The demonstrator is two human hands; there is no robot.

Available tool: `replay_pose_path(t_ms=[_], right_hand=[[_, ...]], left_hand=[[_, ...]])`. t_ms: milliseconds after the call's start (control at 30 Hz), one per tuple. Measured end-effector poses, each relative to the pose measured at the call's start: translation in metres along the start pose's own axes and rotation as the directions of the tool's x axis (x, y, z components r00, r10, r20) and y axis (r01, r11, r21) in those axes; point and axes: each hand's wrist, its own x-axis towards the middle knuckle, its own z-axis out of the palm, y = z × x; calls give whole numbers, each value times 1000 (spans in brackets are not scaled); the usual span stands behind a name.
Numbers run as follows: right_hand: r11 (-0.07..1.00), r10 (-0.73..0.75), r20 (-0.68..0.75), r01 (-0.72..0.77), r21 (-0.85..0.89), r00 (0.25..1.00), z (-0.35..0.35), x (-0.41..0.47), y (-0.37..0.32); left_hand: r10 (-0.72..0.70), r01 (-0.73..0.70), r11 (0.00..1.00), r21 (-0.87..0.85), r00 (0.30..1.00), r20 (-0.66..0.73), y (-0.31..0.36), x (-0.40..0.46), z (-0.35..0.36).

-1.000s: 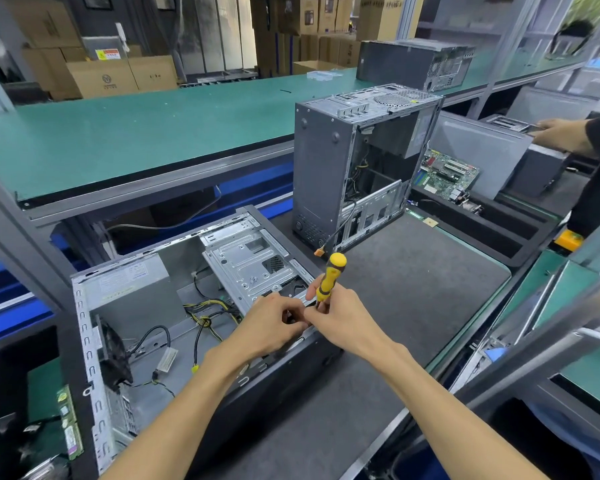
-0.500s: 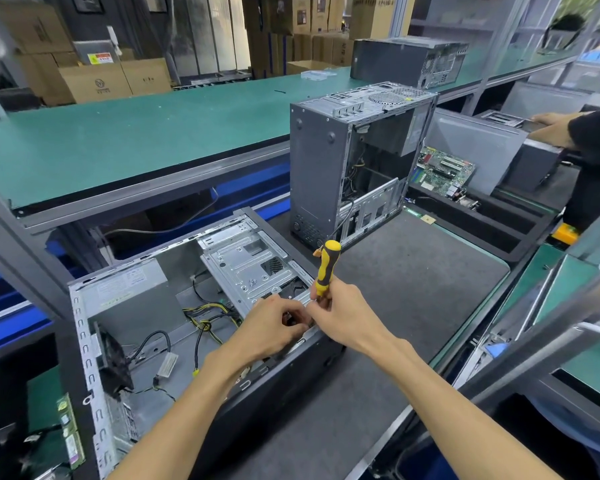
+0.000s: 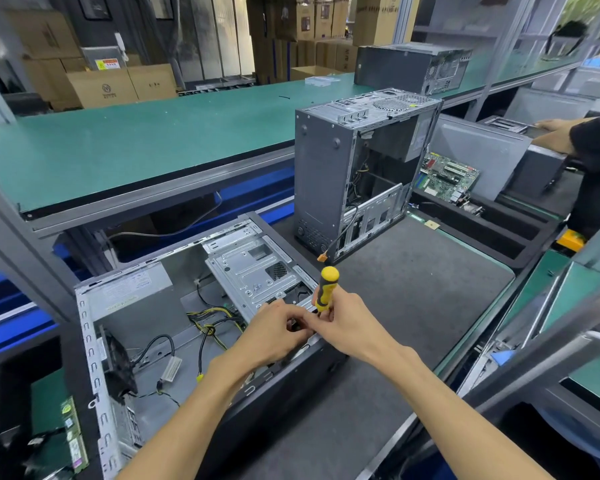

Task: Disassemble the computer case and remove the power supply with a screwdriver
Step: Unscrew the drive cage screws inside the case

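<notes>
While the open computer case (image 3: 174,327) lies on its side on the dark grey tabletop (image 3: 413,306), its inside faces up and shows what it holds: a grey power supply (image 3: 132,289) with a white label in the far left corner, a silver drive cage (image 3: 253,271) toward the right end, a bundle of yellow and black cables (image 3: 212,320) on the floor of the case, and a black fan (image 3: 118,365) against the left wall. Both hands meet over the near right rim of the case. The right hand (image 3: 347,323) has its fingers curled round the lower part of a yellow-and-black screwdriver (image 3: 324,289), whose handle stands upright above the knuckles. The left hand (image 3: 274,330) is curled, its fingertips touching the right hand's, pinching at something dark that I cannot make out; the screwdriver's tip is hidden behind the fingers. Behind them a second case (image 3: 361,168) stands upright with its side open, an orange-ended lead hanging out at its foot. To its right a black tray (image 3: 482,230) holds a green motherboard (image 3: 447,178) leaning against a grey panel. A long green bench (image 3: 136,140) runs across the room at a higher level, carrying a third case (image 3: 409,67), with stacked cardboard boxes (image 3: 101,84) beyond. At the right edge another person's hand (image 3: 555,133) rests on a grey unit, the body cut off by the frame. Green memory sticks (image 3: 73,438) lie at bottom left, partly blurred.
</notes>
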Motion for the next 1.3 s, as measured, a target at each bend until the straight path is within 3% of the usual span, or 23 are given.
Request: replay_pose_path(t_ms=[500, 833, 1300], right_hand=[[997, 76, 52, -78, 27, 996, -1, 0, -1], [999, -51, 17, 51, -5, 999, 2, -1, -2], [1000, 11, 63, -10, -3, 998, 0, 2, -2]], left_hand=[[9, -9, 999, 32, 1000, -11, 0, 0, 0], [-39, 38, 999, 37, 999, 16, 1, 1, -1], [0, 0, 999, 36, 1000, 13, -3, 2, 1]])
